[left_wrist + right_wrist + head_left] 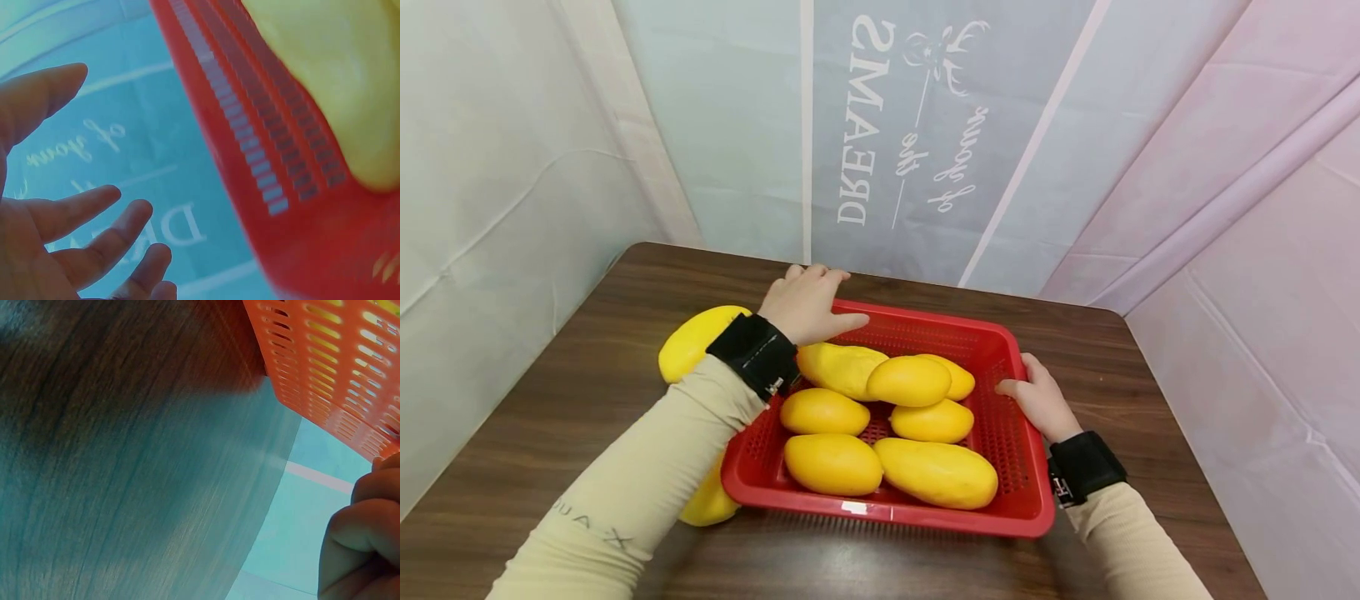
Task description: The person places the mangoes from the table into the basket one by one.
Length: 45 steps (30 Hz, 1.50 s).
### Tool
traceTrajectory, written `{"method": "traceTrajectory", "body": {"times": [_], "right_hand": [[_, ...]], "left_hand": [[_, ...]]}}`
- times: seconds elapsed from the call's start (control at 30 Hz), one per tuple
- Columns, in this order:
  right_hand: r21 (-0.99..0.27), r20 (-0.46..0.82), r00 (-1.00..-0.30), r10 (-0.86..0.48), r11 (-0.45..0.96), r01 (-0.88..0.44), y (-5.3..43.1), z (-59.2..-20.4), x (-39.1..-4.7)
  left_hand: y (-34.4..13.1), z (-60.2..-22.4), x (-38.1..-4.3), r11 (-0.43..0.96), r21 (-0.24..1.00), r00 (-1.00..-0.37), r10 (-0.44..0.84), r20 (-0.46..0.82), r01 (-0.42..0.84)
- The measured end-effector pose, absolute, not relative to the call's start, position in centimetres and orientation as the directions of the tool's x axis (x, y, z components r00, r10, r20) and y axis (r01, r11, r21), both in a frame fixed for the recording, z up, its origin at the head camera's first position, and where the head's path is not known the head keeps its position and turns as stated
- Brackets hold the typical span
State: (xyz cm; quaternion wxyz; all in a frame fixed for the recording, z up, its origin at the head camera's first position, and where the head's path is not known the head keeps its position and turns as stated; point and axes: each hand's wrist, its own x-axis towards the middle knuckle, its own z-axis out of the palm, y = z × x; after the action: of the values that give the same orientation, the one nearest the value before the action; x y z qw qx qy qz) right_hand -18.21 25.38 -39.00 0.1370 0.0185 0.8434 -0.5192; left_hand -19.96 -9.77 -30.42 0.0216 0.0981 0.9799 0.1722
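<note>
A red plastic basket with slotted sides holds several yellow mangoes. My right hand grips its right rim, thumb over the inside and fingers curled outside; those curled fingers also show in the right wrist view. There the basket's slotted underside appears raised off the table. My left hand is at the back left corner with fingers spread and nothing held. The left wrist view shows that hand's fingers apart from the basket's red wall.
Left of the basket, a yellow mango lies on the dark wooden table. Another mango is partly hidden by my left sleeve and the basket. A printed curtain hangs behind the table's far edge.
</note>
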Motion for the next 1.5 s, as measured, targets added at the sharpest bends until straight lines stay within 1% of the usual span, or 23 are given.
{"method": "traceTrajectory", "body": {"times": [0.17,0.3,0.57,0.7,0.93,1.07,1.27,1.5], "right_hand": [[-0.870,-0.253,-0.961,-0.111,0.461,0.176,25.5,-39.1,-18.2],[-0.870,-0.252,-0.961,-0.112,0.462,0.174,25.5,-39.1,-18.2],[-0.869,-0.248,-0.962,-0.113,0.464,0.170,25.6,-39.2,-18.3],[-0.864,-0.245,-0.963,-0.116,0.477,0.162,25.5,-39.4,-18.4],[-0.860,-0.233,-0.965,-0.117,0.488,0.149,25.4,-39.3,-18.4],[-0.863,-0.231,-0.966,-0.119,0.484,0.146,25.6,-39.4,-18.5],[-0.856,-0.234,-0.965,-0.115,0.495,0.149,25.6,-39.5,-18.5],[-0.856,-0.241,-0.964,-0.108,0.492,0.159,25.6,-39.6,-18.5]], "left_hand": [[-11.7,-30.2,-20.5,0.931,0.333,-0.986,0.166,-0.010,0.153],[-13.2,-30.2,-20.7,0.929,0.348,-0.990,0.138,-0.013,0.125],[-15.4,-30.3,-20.4,0.921,0.378,-0.993,0.115,-0.026,0.096],[-17.0,-30.4,-20.2,0.925,0.373,-0.995,0.095,-0.037,0.075],[-21.3,-31.6,-20.0,0.934,0.356,-0.994,0.016,-0.110,-0.025],[-23.1,-32.8,-20.0,0.931,0.359,-0.987,-0.007,-0.163,-0.066],[-24.1,-34.5,-19.8,0.925,0.367,-0.975,-0.016,-0.222,-0.099],[-24.3,-35.6,-19.3,0.916,0.377,-0.963,-0.032,-0.269,-0.136]]}}
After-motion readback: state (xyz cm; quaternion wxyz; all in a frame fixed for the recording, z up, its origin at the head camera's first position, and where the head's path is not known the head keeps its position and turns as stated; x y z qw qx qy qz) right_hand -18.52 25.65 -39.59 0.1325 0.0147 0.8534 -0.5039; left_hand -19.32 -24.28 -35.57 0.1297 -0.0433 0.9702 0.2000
